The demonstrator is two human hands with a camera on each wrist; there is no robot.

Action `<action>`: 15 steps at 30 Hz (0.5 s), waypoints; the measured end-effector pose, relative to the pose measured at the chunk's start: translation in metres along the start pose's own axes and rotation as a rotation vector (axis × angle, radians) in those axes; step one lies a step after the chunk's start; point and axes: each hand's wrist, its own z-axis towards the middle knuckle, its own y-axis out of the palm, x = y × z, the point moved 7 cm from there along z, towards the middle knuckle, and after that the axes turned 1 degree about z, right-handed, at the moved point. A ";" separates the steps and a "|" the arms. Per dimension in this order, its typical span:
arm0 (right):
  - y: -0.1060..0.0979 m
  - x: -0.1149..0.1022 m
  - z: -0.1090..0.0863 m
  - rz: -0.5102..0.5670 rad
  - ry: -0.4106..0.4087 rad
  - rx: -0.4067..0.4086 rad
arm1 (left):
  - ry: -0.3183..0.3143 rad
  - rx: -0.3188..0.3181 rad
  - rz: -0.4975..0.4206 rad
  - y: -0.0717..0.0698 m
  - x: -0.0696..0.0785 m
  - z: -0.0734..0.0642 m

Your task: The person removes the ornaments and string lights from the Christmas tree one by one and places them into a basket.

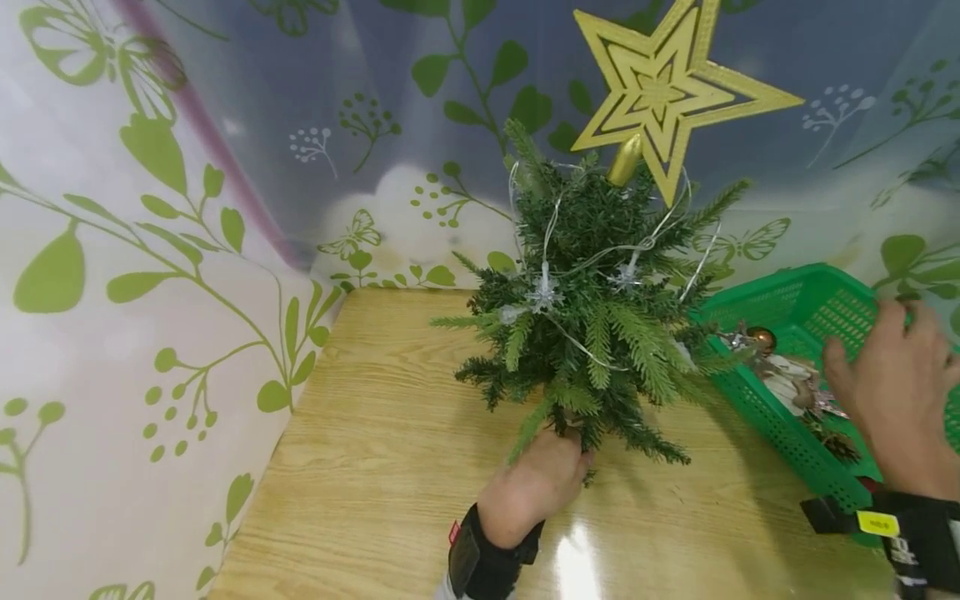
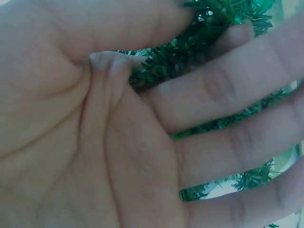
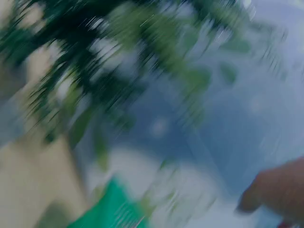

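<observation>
A small artificial Christmas tree [image 1: 600,333] stands on the table, with a gold star [image 1: 660,92] on top and a string of snowflake lights [image 1: 543,292] around its branches. My left hand [image 1: 536,479] is at the lowest branches in front, partly covered by them. In the left wrist view, a green branch [image 2: 166,61] passes between thumb and index finger, which pinch it; the other fingers [image 2: 237,99] extend nearly straight. Over the right side of a green basket [image 1: 780,425], my right hand [image 1: 896,383] hovers with fingers loosely bent and nothing visible in it. The right wrist view is blurred.
Inside the basket lie a brown shiny ball [image 1: 761,340], a pine cone [image 1: 840,446] and other small ornaments. The wooden table [image 1: 375,433] meets a wall covering [image 1: 262,192] printed with leaves and butterflies at the back and left.
</observation>
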 end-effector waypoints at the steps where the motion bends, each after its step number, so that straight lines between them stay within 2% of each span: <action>1: -0.013 -0.016 0.004 0.077 -0.038 0.044 | 0.006 0.003 -0.010 0.000 0.000 0.000; 2: -0.027 -0.032 0.008 0.179 -0.081 0.081 | 0.016 0.006 -0.020 -0.001 0.000 0.000; 4: -0.054 -0.066 0.015 0.387 -0.160 0.103 | 0.035 0.027 0.000 -0.003 -0.001 -0.001; 7: -0.082 -0.108 0.023 0.638 -0.254 0.054 | 0.041 0.044 0.014 -0.008 -0.005 -0.004; 9: -0.097 -0.134 0.028 0.707 -0.338 0.022 | 0.031 0.049 0.010 -0.011 -0.010 -0.006; 12: -0.105 -0.158 0.031 0.773 -0.416 -0.044 | 0.020 0.056 -0.050 -0.014 -0.016 -0.011; 13: -0.107 -0.164 0.032 0.775 -0.433 -0.053 | 0.031 0.070 -0.064 -0.015 -0.017 -0.012; 15: -0.109 -0.171 0.034 0.790 -0.450 -0.067 | 0.085 0.107 -0.027 -0.016 -0.015 -0.015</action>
